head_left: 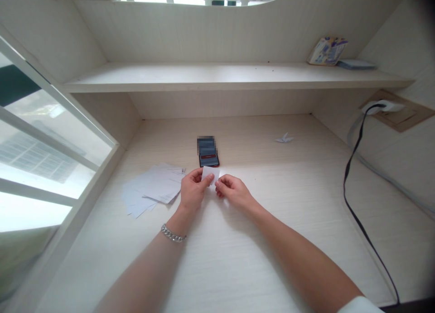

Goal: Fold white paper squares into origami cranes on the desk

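A small white piece of folded paper (208, 171) is pinched between the thumb and fingers of my left hand (193, 190), just above the desk. My right hand (234, 191) is closed at the paper's lower right corner, fingertips pressed together there. Directly beyond the paper lies a phone (208, 155) with its screen lit and partly pixelated. To the left of my left hand spreads a loose pile of white paper sheets (152, 186). Farther back on the right rests a small folded paper crane (284, 138).
A shelf (204, 73) runs across the back, with a printed packet (328, 51) and a flat bluish pack (356, 64) at its right. A black cable (346, 177) hangs from a wall socket (401, 111) down the right side. A barred frame (54, 136) borders the left.
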Tool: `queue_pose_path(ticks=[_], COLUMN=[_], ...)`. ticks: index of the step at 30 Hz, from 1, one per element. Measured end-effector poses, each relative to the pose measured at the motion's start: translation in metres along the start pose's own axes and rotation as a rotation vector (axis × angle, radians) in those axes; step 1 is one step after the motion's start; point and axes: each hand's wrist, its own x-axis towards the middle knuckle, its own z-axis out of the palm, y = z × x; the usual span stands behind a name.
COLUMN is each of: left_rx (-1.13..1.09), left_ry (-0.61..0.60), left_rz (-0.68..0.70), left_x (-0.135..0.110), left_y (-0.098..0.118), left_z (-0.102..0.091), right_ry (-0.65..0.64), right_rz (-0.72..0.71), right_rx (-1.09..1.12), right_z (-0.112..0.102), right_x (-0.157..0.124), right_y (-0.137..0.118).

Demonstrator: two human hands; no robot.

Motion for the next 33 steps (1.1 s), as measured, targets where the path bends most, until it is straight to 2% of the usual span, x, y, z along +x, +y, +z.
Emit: queue_pose_path(ticks=[4, 6, 8, 11, 14, 20, 28, 33], left_rx=[0.005, 0.005, -0.005, -0.013, -0.004, -0.009, 0.077, 0.157], left_ry=[-0.016, -0.018, -0.02, -0.087, -0.139, -0.156, -0.017, 0.018], left_rz=[-0.004, -0.003, -0.015, -0.052, -0.06, -0.079, -0.018, 0.026], left_x=[0.0002, 0.0005, 0.0006, -0.0007, -0.0029, -0.0019, 0.003, 0.0021], left_y=[-0.0008, -0.0004, 0.0008, 0.0034, 0.0052, 0.0047, 0.0004, -0.0011], left_z=[-0.0005, -0.0006, -0.0002, 0.0015, 0.0033, 0.0019, -0.0033, -0.0036], right_ry=[-0.025, -0.026, 0.004, 0.097, 0.14, 0.169, 0.137, 0.113], right_rz=[-0.003, 0.009, 0.019, 0.006, 0.001, -0.007, 0.007, 0.032], right_rx=[-0.057, -0.008, 0.095, 0.209, 0.252, 0.294, 0.273, 0.146], right_z=[-0.0013, -0.0012, -0.0006, 0.0005, 0.0009, -0.0003, -0.0008, 0.0003], right_x=[0.0004, 0.0011, 0.002, 0.0026, 0.0021, 0.0022, 0.002, 0.0022], right_y=[-0.0001, -0.0005, -0.0008, -0.001, -0.0007, 0.0024, 0.0028, 0.0025])
